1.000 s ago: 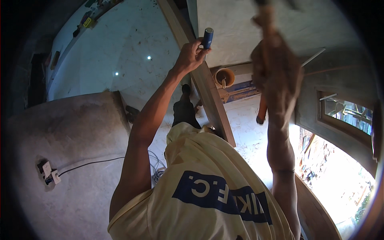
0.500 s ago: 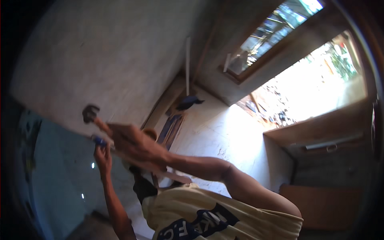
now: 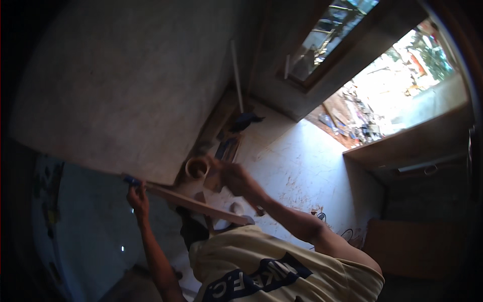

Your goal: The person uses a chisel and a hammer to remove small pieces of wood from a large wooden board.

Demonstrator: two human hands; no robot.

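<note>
My left hand [image 3: 138, 197] is raised at the left, fingers closed round a small blue piece [image 3: 132, 179] whose kind I cannot make out. The piece sits by the lower edge of the pale wall, at the far end of a long wooden strip [image 3: 196, 204]. That strip slants down to the right, close to my body. My right hand [image 3: 232, 177] is up over the middle, blurred by motion and closed on a hammer. Its dark head [image 3: 205, 146] shows only as a smear, beside a tan ring-shaped thing [image 3: 196, 167] like a tape roll.
A plain wall [image 3: 115, 95] fills the upper left. Behind my right hand a long-handled dark broom or dustpan [image 3: 245, 121] stands on the pale floor [image 3: 292, 166]. At the right a bright doorway [image 3: 382, 95] shows scattered debris outside, and a brown panel [image 3: 407, 246] stands below it.
My right hand has swung the hammer away from the blue piece, to the right. My left hand stays by the blue piece. The whole view has shifted slightly.
</note>
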